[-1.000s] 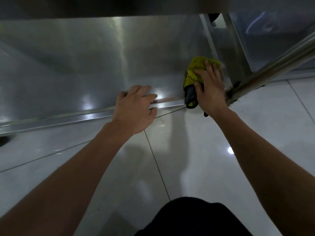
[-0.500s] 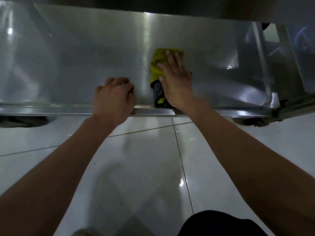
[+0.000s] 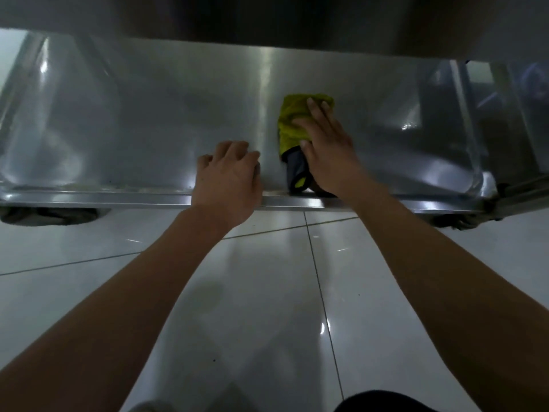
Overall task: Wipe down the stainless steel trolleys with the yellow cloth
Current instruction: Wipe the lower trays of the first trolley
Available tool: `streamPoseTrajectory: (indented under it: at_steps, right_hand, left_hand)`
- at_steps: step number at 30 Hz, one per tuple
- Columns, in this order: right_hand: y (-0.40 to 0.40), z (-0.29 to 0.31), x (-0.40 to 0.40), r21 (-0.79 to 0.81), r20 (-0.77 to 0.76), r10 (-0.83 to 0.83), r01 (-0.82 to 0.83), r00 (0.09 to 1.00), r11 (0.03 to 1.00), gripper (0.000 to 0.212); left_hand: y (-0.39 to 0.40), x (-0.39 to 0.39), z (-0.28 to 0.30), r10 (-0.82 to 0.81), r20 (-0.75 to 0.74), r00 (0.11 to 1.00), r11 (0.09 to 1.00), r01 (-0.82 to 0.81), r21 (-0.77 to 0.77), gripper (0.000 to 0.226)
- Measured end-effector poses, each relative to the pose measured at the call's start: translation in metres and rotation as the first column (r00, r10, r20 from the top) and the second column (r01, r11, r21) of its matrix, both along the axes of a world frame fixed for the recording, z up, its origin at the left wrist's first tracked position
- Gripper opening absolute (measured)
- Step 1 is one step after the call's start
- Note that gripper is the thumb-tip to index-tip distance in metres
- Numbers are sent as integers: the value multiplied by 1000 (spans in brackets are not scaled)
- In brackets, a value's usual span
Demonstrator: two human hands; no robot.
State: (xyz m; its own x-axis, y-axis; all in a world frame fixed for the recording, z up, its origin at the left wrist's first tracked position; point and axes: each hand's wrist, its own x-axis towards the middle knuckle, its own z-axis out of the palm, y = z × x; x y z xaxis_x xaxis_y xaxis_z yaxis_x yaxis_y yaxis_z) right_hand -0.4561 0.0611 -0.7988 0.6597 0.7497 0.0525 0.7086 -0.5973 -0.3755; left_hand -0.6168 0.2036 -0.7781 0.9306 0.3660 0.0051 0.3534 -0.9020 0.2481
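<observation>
The trolley's lower shelf [image 3: 148, 120] spans the view above the tiled floor [image 3: 267, 307]; the yellow cloth [image 3: 292, 123] has slid left from the right corner toward mid-shelf, so wiping progresses; right hand [image 3: 326, 153] presses it flat-fingered; left hand [image 3: 227, 176], fingers bent, braces the near rim, holding nothing.

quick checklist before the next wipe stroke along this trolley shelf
1. Yellow cloth lies flat on the trolley shelf: ok.
2. Right hand presses on the cloth with straight fingers: ok.
3. Left hand rests on the shelf's front edge, bracing: ok.
4. Shelf to the left of the cloth free of objects: ok.
5. Left hand sits close beside the cloth, in the way of a leftward stroke: not ok.
6. Castor locked: cannot tell.
</observation>
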Motion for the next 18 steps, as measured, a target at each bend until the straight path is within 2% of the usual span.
streamPoseTrajectory:
  at_steps: [4, 7, 11, 14, 18]
  right_hand:
    - [-56, 2, 29, -16, 12, -78, 78, 997, 997, 41]
    - [-98, 4, 49, -22, 26, -173, 174, 985, 985, 41]
    - [-155, 6, 79, -90, 86, -330, 337, 940, 937, 43]
    - [-186, 8, 95, -117, 89, -441, 449, 893, 886, 42]
    - [-185, 9, 99, -129, 101, -477, 486, 873, 864, 43]
  left_hand:
    - [-46, 39, 6, -143, -1, 990, 989, 143, -48, 43]
    - [-91, 76, 9, -215, -71, 974, 976, 211, -62, 44]
    - [-127, 102, 9, -145, -196, 970, 987, 156, 42, 34]
    - [-130, 103, 8, -102, -185, 977, 992, 115, 58, 30]
    - [-128, 99, 4, -127, -158, 979, 988, 138, 63, 30]
